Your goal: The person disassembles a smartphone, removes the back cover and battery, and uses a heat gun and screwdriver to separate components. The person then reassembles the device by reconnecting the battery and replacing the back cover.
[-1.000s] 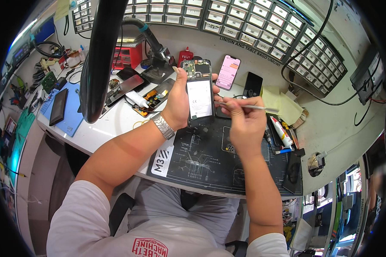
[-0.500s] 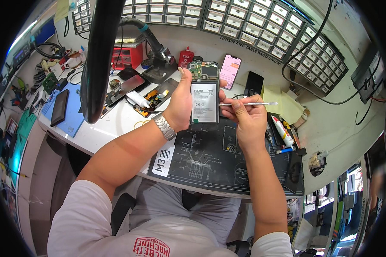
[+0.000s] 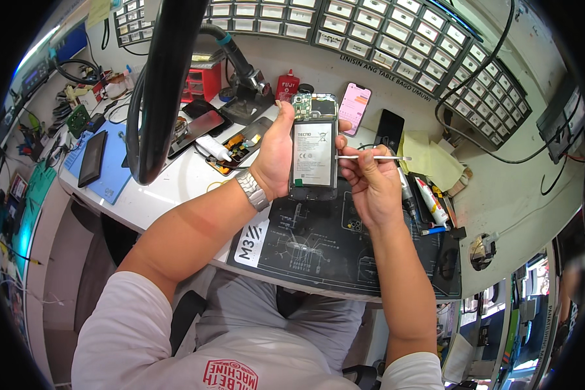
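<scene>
While within left grip (image 3: 274, 156), phone frame (image 3: 315, 194) with battery (image 3: 313, 156) inside, right grip (image 3: 375, 185) around slim tool (image 3: 389, 158).

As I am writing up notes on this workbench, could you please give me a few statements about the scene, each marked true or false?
1. The left hand holds the opened phone. True.
2. The right hand holds a pair of scissors. False: it holds a thin tool.
3. The pink-screened phone is to the right of the red bottle. True.
4. The silver wristband is on the right wrist. False: it is on the left wrist.
5. The work mat is bright yellow. False: it is black with pale line drawings.
</scene>
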Available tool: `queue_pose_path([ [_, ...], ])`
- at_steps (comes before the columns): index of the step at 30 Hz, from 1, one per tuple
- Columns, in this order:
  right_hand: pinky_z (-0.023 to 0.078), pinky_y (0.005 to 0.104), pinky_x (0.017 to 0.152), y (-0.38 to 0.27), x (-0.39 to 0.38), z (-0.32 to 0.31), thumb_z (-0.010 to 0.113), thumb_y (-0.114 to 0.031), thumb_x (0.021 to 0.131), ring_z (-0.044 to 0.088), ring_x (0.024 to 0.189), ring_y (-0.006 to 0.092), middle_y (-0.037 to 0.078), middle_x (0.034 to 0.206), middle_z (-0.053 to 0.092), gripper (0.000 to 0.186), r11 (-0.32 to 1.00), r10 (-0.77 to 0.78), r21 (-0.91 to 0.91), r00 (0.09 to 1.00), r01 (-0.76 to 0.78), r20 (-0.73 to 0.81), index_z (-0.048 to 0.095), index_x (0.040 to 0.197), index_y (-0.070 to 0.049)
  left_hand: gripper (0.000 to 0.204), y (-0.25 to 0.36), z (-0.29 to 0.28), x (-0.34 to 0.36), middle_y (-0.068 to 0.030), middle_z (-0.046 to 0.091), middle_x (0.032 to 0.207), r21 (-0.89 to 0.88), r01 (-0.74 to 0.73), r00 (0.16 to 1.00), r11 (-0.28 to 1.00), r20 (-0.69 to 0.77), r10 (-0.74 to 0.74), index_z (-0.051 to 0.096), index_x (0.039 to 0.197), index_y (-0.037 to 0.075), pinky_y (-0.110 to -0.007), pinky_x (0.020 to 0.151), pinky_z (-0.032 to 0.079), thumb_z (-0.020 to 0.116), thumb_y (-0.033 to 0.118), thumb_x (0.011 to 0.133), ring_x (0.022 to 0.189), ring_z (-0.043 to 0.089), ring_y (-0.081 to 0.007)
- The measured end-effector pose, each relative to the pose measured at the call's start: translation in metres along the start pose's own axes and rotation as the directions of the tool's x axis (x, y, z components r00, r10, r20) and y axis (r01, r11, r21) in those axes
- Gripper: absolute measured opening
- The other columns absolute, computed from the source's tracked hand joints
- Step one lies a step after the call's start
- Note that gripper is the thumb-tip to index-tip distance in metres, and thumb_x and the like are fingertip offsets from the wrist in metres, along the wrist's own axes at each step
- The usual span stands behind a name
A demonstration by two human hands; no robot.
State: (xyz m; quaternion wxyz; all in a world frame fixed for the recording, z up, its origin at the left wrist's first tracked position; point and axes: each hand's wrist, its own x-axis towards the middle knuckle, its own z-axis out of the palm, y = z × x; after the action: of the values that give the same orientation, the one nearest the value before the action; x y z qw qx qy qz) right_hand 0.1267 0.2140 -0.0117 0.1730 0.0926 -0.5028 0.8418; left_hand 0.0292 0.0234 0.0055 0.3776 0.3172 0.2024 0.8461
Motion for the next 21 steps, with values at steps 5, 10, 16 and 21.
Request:
queue_pose_path([
  [5, 0.065, 0.0328, 0.082, -0.021, -0.004, 0.019, 0.066, -0.016, 0.114, 0.078, 0.094, 0.0194, 0.016, 0.108, 0.081, 0.01, 0.914, -0.232, -0.36, 0.969, 0.187, -0.086, 0.06, 0.116, -0.009, 0.103, 0.0, -0.007, 0.004, -0.0126, 0.075, 0.112, 0.136, -0.039, 0.995, 0.99, -0.083, 0.05, 0.061, 0.144, -0.003, -0.045, 0.097, 0.062, 0.018, 0.083, 0.108, 0.107, 0.076, -0.0269],
  [10, 0.058, 0.0273, 0.082, -0.027, -0.006, 0.003, 0.067, -0.021, 0.113, 0.068, 0.088, 0.013, 0.006, 0.097, 0.072, 0.022, 0.823, -0.085, -0.568, 0.993, 0.021, -0.087, 0.065, 0.12, 0.0, 0.102, -0.005, -0.018, 0.007, -0.0108, 0.075, 0.112, 0.279, -0.015, 0.992, 0.96, -0.114, 0.049, 0.061, 0.146, -0.001, -0.043, 0.101, 0.062, 0.025, 0.086, 0.106, 0.107, 0.076, -0.0256],
  [16, 0.058, 0.0333, 0.098, -0.002, -0.018, 0.05, 0.087, -0.013, 0.096, 0.072, 0.112, 0.0183, 0.012, 0.124, 0.072, 0.044, 0.641, -0.112, -0.768, 0.991, 0.019, -0.069, 0.074, 0.132, 0.009, 0.095, -0.015, -0.02, 0.004, -0.0103, 0.075, 0.113, 0.375, -0.069, 0.986, 0.924, -0.118, 0.121, 0.062, 0.145, 0.005, -0.039, 0.093, 0.062, 0.026, 0.085, 0.107, 0.103, 0.075, -0.0214],
  [21, 0.058, 0.032, 0.095, -0.005, -0.024, 0.059, 0.09, -0.017, 0.094, 0.072, 0.113, 0.0178, 0.013, 0.122, 0.072, 0.051, 0.595, -0.077, -0.803, 0.992, -0.035, -0.101, 0.071, 0.134, 0.01, 0.097, -0.014, -0.016, 0.004, -0.0087, 0.074, 0.111, 0.428, -0.058, 0.979, 0.902, -0.154, 0.137, 0.062, 0.146, 0.005, -0.039, 0.092, 0.062, 0.027, 0.086, 0.106, 0.102, 0.076, -0.0213],
])
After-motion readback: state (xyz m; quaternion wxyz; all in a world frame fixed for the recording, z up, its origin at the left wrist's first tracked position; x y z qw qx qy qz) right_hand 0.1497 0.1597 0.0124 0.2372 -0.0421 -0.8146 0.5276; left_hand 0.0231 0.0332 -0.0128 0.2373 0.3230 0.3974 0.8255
